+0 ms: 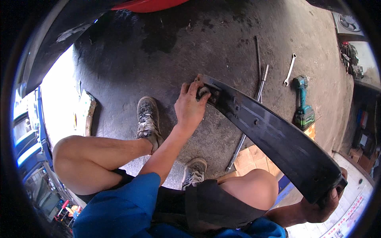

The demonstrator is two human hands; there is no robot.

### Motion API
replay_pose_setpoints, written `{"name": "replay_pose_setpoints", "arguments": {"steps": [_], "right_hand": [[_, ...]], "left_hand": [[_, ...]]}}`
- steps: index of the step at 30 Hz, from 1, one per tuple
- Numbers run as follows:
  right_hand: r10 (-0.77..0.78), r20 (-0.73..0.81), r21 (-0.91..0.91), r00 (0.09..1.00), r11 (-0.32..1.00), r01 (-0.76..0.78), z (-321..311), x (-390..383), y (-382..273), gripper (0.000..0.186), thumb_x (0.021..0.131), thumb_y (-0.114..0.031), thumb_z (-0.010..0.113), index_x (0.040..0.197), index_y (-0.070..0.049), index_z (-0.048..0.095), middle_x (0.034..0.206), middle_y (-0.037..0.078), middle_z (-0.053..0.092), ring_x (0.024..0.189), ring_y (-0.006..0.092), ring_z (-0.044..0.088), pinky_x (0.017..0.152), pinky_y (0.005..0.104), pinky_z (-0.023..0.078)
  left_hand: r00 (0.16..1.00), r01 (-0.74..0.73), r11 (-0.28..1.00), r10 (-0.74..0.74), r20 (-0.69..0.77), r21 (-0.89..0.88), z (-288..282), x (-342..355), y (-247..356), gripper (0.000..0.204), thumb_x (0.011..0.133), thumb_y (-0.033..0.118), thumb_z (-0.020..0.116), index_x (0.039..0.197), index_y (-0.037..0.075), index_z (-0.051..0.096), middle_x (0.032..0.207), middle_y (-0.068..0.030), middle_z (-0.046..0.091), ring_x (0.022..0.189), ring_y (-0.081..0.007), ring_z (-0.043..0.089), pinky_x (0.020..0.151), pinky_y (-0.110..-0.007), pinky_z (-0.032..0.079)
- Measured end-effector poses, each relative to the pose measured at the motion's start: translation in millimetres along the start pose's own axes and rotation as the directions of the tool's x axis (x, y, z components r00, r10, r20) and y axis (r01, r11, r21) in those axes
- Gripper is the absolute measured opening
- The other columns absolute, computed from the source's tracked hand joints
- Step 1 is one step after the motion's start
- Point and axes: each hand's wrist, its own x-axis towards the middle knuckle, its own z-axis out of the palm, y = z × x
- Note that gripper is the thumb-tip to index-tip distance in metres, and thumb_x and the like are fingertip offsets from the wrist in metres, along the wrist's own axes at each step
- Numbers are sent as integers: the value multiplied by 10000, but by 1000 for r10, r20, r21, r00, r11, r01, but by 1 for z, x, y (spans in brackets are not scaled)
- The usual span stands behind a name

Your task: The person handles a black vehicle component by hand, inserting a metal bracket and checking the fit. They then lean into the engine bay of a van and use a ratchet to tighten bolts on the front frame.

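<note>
A long, curved black metal bracket [274, 137] slants across in front of me, narrow at its far left end and wide at the near right. My left hand [189, 105] grips the narrow end, with its fingers around a round bushing or bolt head [204, 92] there. Under the wide end, my right hand [323, 206] is wrapped round the lower corner; part of its fingers is hidden behind the metal. A few small holes and pale scuffs show on the bracket's face.
On the concrete floor [166, 59] lie a combination wrench [290, 70], a teal cordless impact wrench [302, 99] and a long metal bar [238, 150]. A thinner rod [258, 55] lies beyond. Flattened cardboard [252, 160] sits below the bracket. A red basin-like edge [152, 4] shows at the top.
</note>
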Motion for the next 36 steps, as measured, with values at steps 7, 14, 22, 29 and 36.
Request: {"name": "replay_pose_setpoints", "arguments": {"steps": [7,14,22,29,36], "right_hand": [[-302,0,-283,953,914,289,55,15,-24,308,923,-139,506,1187,-51,639,1298,342,501,1120,409,590,907,487,543],[-652,-17,-825,758,437,357,31,3,-2,292,908,-158,544,1115,15,657,1162,317,603,1038,377,643,861,434,558],[-672,-82,-842,736,441,310,9,-3,7,324,892,-193,579,1082,57,660,1075,301,656,975,382,670,835,420,561],[-619,-100,-641,779,639,425,5,-2,9,379,874,-191,578,1122,91,626,1128,320,635,1029,393,652,829,415,559],[163,-377,-4,912,984,-178,80,25,-27,576,684,-397,703,964,60,492,842,164,535,810,237,515,818,337,384]], "left_hand": [[997,57,988,-65,-51,-142,2,-5,-15,349,770,41,722,1076,76,558,1046,-174,573,997,-402,588,808,-456,481],[992,35,973,-61,-109,-227,4,-6,-17,338,765,15,719,1061,56,562,1032,-161,582,961,-388,596,813,-439,482],[991,75,922,-25,135,-379,-8,7,-32,387,788,62,757,1139,36,599,1013,-99,680,974,-201,643,881,-324,481],[958,222,818,-82,275,-530,-11,20,-45,462,773,89,796,1170,35,565,1028,-89,670,984,-180,627,886,-318,480],[926,324,741,-119,359,-589,-3,27,-53,520,731,50,817,1186,40,565,1026,-80,646,978,-169,604,843,-303,495]]}}
